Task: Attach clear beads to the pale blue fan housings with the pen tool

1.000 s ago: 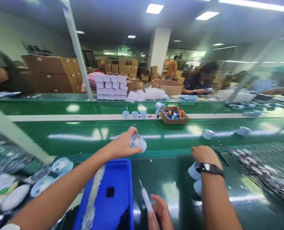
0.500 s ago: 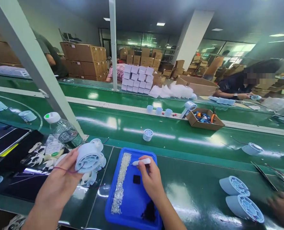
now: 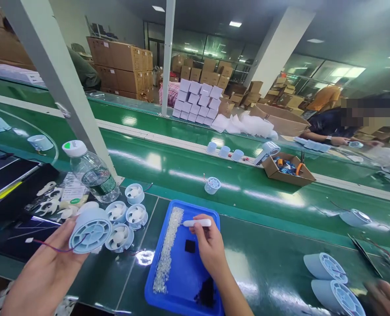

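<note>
Your left fingers [image 3: 62,233] grasp a pale-blue housing [image 3: 91,230] left of the blue tray [image 3: 183,276] of clear beads [image 3: 166,252] and dark bits [image 3: 206,292], over which your right fingers [image 3: 200,232] pinch a white tool [image 3: 195,223].

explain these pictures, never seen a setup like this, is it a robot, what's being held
No robot here, just a person. All pictures come from one camera worn on the person's head, looking forward and down. The bare left hand holds a round, light-blue plastic housing with a thin reddish wire. The right hand holds a slim, white, pen-like tool over a blue rectangular plastic tray. In the tray lie a strip of small clear pieces, a flat black square and a black pile. Left of it, on the glossy dark-green table, are four light-blue plastic rings with white fan blades; near them stands a clear plastic bottle. The blurred hand at the right edge is a co-worker's.
</note>
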